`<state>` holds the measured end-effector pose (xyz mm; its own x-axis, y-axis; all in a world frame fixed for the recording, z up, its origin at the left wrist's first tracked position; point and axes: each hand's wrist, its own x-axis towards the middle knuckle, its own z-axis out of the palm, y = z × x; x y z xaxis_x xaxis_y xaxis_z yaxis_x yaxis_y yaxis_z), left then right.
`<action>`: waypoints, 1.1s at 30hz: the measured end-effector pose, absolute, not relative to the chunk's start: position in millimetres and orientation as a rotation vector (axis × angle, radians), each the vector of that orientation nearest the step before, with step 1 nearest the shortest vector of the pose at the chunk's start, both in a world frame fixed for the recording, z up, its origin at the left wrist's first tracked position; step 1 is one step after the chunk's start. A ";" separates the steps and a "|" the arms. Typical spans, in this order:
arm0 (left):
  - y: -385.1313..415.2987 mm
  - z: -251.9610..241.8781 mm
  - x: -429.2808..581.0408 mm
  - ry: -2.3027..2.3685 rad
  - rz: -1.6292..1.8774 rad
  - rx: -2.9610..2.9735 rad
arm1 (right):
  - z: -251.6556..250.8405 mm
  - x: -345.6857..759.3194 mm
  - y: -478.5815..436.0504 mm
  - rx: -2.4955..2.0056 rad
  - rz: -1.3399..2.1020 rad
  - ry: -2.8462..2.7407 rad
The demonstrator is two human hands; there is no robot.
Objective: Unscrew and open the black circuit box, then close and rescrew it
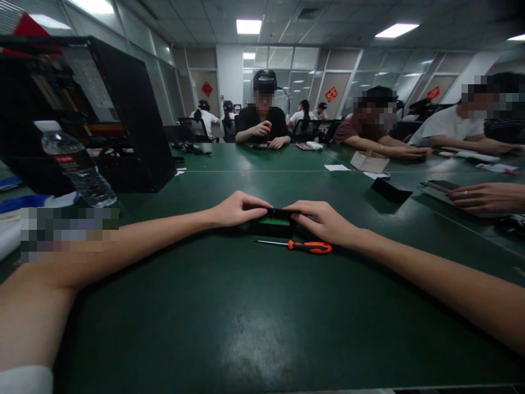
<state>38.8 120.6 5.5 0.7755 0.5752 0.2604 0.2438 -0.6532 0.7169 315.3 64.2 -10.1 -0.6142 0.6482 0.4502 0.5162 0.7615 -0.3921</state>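
A small black case (273,230) with a green circuit board (274,220) inside rests on the green table, in the middle of the view. At its left end, my left hand (240,209) grips it with thumb and fingers. My right hand (320,219) pinches the opposite end the same way. The fingertips of both hands are partly hidden along the far edge of the case. Just in front of the case lies a screwdriver (310,247) with an orange and black handle, its metal shaft pointing left; neither hand holds it.
An open computer tower (135,109) stands on the left, a water bottle (77,164) before it. To the right lie a black tray-like piece (391,191) and a white box (369,162). A co-worker's hand (490,197) is at the right edge; other people sit across the table (254,317).
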 end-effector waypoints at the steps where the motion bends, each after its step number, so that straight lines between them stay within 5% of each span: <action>1: 121.1 3.1 37.1 0.618 0.661 2.263 | -11.5 315.1 64.6 -0.892 0.344 -2.335; 15: 124.1 -5.8 35.8 0.698 0.828 2.166 | -18.0 309.6 65.3 -1.087 0.673 -2.051; 33: 122.8 -1.6 37.3 0.684 0.906 2.042 | -20.2 310.7 67.2 -1.147 0.657 -2.113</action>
